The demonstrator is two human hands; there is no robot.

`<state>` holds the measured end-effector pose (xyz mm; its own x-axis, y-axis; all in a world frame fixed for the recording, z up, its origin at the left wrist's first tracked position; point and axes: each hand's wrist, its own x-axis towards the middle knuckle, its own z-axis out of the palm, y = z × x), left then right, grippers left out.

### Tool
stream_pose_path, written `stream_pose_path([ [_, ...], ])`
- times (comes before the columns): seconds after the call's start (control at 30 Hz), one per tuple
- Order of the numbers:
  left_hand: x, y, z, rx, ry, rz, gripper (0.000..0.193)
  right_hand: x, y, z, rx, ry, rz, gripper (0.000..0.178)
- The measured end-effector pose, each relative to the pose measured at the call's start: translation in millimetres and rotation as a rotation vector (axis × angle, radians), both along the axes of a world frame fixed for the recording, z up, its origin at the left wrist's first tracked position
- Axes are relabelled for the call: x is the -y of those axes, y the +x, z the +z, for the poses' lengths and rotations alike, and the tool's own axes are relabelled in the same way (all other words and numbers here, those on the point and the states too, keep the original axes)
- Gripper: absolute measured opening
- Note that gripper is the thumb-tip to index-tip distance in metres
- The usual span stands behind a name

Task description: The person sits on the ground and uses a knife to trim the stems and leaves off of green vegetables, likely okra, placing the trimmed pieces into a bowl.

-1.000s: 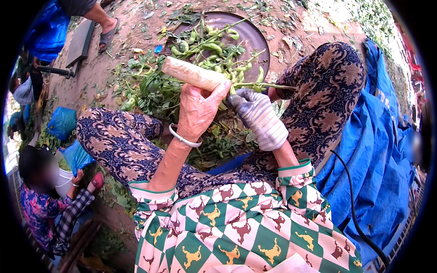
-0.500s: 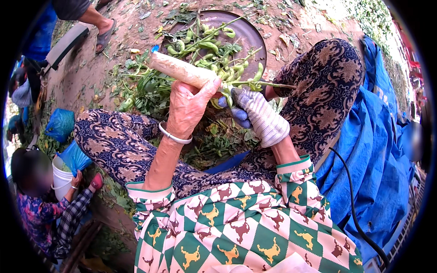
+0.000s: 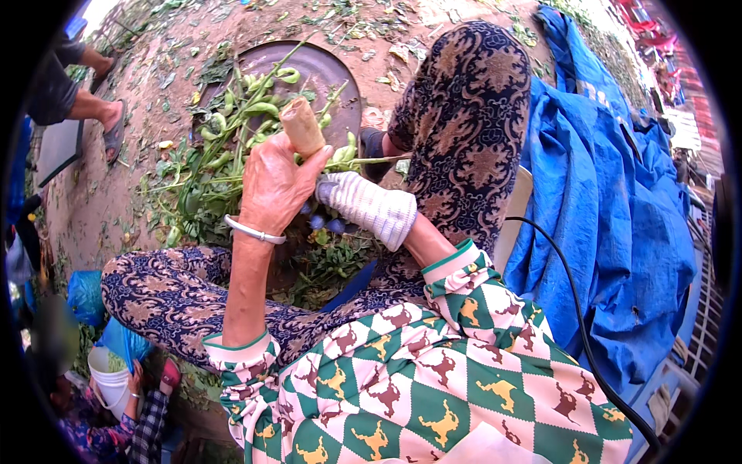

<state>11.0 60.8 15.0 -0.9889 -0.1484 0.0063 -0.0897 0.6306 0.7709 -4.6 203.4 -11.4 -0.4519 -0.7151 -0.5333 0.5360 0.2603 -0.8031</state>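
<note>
My left hand (image 3: 277, 179), bare with a pale bangle at the wrist, is closed around a pale, thick cylinder (image 3: 302, 127) whose blunt end points up and away. My right hand (image 3: 369, 205) wears a striped knit glove with blue-grey fingertips. Its fingers are curled close beside the left hand; whatever they grip is hidden. Just past the glove, a thin stalk (image 3: 386, 159) sticks out to the right. Beyond both hands, green bean pods (image 3: 259, 110) on leafy stems lie over a round dark metal lid (image 3: 340, 73) and onto the ground.
A blue tarp (image 3: 595, 216) is heaped at my right, with a black cable (image 3: 568, 282) curving in front of it. At the lower left, a person holds a blue bag beside a white bucket (image 3: 110, 383). Another person's sandalled foot (image 3: 114, 131) stands at the far left.
The view has shifted, so the lid and hands appear farther left. The cylinder has swung from pointing left to pointing away. My gloved hand now lies lower beside the left hand.
</note>
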Motion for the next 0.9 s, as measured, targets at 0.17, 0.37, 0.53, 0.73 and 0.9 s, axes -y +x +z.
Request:
stream_pose_path([
  [0.17, -3, 6, -2, -0.021, 0.051, 0.018, 0.020, -1, 4, -10, -0.008, -0.140, -0.083, 0.029],
  [0.37, 1, 6, -6, 0.006, 0.314, 0.242, 0.015, -9, 0, 9, -0.093, -0.113, -0.121, 0.021],
  [0.53, -1, 12, -7, -0.126, 0.447, 0.206, 0.013, -35, 0, 18, -0.145, -0.100, -0.045, 0.031],
  [0.73, -1, 20, -1, -0.175, 0.455, 0.228, 0.012, -146, -10, 108, -0.236, -0.245, -0.377, 0.033],
  [0.9, -2, 21, -10, -0.196, 0.413, 0.185, 0.011, -218, 3, 57, -0.526, 0.565, -0.464, 0.020],
])
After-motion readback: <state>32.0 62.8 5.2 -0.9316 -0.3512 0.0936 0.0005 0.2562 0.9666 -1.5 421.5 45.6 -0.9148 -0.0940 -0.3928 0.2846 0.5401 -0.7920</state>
